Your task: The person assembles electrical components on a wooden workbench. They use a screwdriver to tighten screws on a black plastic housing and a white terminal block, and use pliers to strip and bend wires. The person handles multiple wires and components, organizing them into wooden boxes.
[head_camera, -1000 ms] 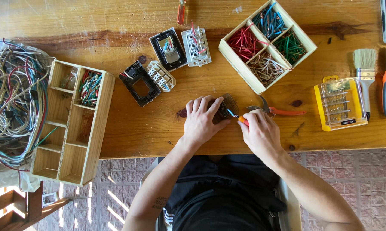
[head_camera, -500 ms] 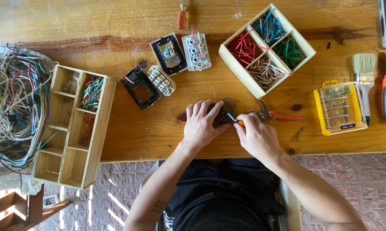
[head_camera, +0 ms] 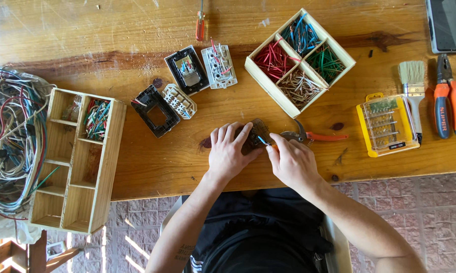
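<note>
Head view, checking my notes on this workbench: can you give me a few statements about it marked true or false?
1. Both hands, left hand and right hand, meet at a small dark part on the wooden table. True.
2. The square wooden box holds wire pieces sorted by colour. True.
3. The paintbrush lies left of the long wooden tray. False: it lies far to the right, beside the pliers.
4. The yellow case stands inside the square box. False: it lies on the table.
</note>
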